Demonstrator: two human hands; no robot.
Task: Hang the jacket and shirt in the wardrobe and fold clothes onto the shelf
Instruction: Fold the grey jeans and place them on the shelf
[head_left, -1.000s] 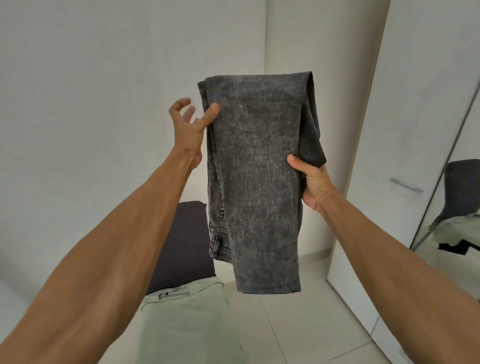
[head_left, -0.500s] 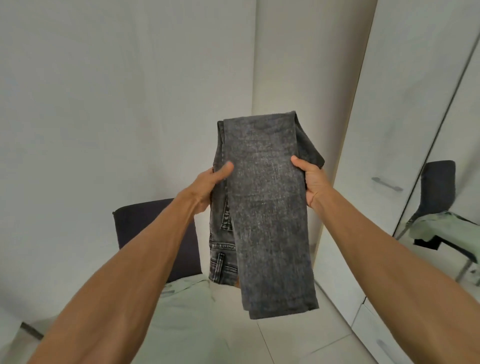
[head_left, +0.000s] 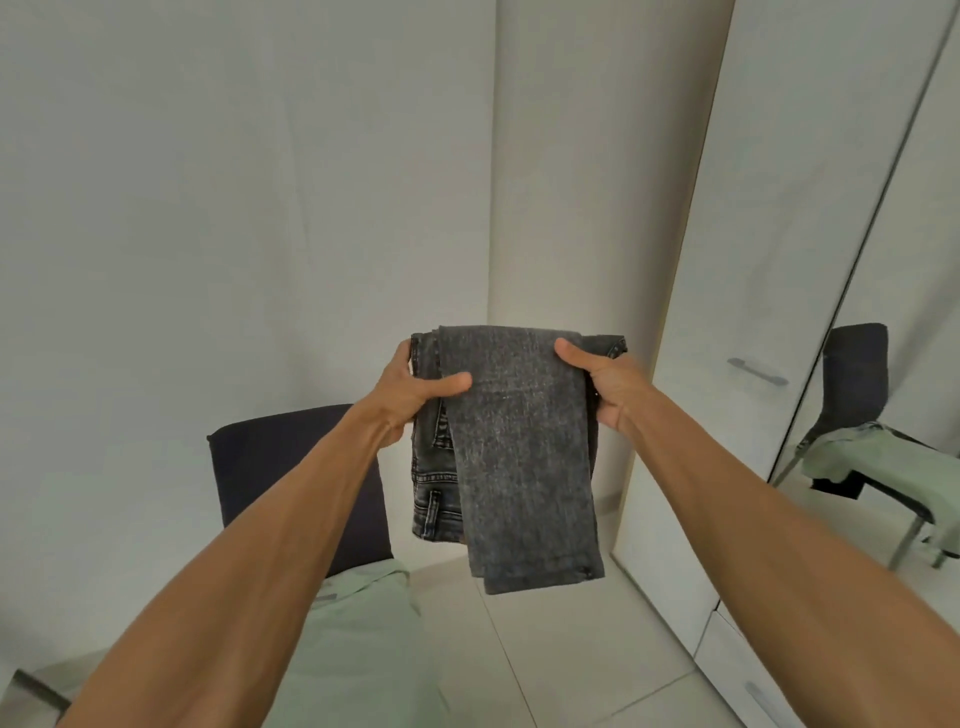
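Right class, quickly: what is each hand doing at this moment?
Left hand: closed on the folded grey jeans, thumb across the front.
Right hand: closed on the jeans' other edge.

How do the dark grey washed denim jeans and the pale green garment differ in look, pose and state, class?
1. The dark grey washed denim jeans are mottled charcoal; the pale green garment is plain and light.
2. The jeans hang in the air, gripped by the left hand and right hand; the green garment lies untouched on the dark chair.
3. The jeans are folded into a narrow strip; the green garment is spread out.

Both are clothing.
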